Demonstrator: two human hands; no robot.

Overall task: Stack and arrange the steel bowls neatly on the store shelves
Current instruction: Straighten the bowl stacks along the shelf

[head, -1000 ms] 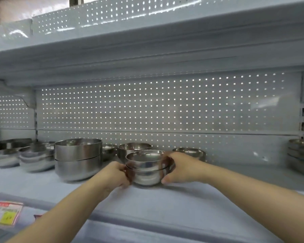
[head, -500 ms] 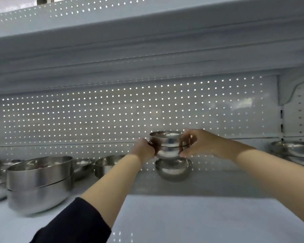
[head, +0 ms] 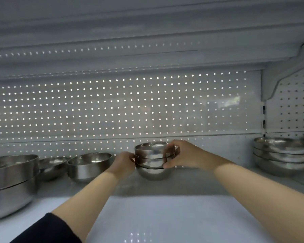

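Our left hand [head: 124, 161] and right hand [head: 181, 153] clamp the pair of nested bowls [head: 152, 154] from both sides, seated in the lone bowl [head: 154, 173] at the back of the shelf [head: 165, 216]. Letting go off-centre could tilt the slick stack and send it sliding.

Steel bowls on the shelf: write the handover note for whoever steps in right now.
Left hand and right hand grip the two nested small bowls from either side, set into a third bowl standing on the shelf near the back panel.
Done: the large stack at left and the stack at right are built.
Left: release the middle stack, then gather the loose bowl and the smaller bowl behind it.
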